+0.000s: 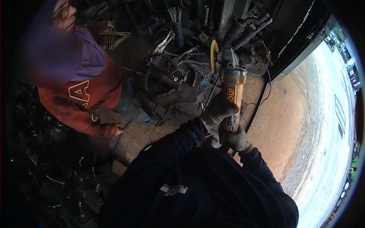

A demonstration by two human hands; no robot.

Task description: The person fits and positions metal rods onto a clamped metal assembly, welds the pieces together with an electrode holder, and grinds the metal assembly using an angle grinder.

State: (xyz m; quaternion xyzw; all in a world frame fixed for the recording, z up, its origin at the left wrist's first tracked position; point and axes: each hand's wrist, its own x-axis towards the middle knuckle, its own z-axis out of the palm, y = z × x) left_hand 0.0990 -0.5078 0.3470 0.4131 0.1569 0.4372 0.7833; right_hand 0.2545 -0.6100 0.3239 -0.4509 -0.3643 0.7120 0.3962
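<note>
An orange and grey angle grinder (234,89) stands upright in front of me, a yellow disc (215,57) on the left side of its head. Gloved in grey, my left hand (217,114) is closed around the lower part of the body. Below it my right hand (237,140), also gloved, grips the rear end of the tool. Whether the disc is spinning cannot be told. Beyond the grinder lie dark metal pipes (237,30) and a round metal part, with a thin black cable (266,91) running nearby.
At left stands a person in a red sweatshirt (87,91), one hand holding thin yellow rods (116,38). Tangled metal scrap (171,76) covers the floor ahead. A tube of rods (176,28) stands behind it. Dark metal parts (64,182) crowd the lower left; a road (323,133) runs outside at right.
</note>
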